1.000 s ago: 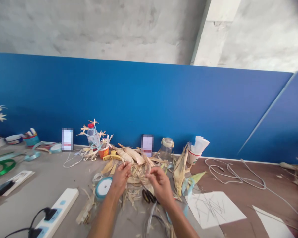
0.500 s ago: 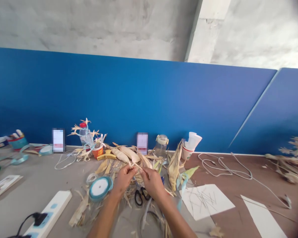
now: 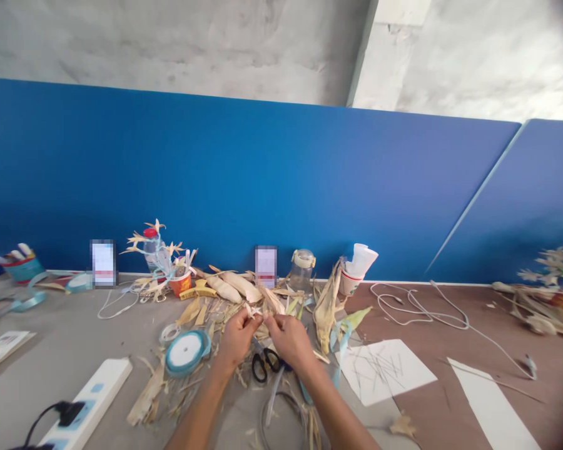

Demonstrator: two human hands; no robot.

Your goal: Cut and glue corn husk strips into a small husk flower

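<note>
My left hand is closed in a pinch around a small pale corn-husk flower, whose pointed petals stick up above the fingertips. Close beside it, my right hand has its thumb and fingers pressed together at the flower's side; whatever lies between them is too small to make out. Black-handled scissors lie below and between the wrists. To the left of my left hand sits a roll of blue ribbon. Dried corn husks are heaped just behind both hands.
A white power strip lies front left. White paper with thin wires is at right, near a loose white cable. Behind stand a phone, a clear bottle, paper cups and a husk-flower branch, before a blue partition.
The view has shifted slightly. The husk flower's petals now show more spread above my left fingertips, and my right hand has turned a little, its fingers still beside the left.
</note>
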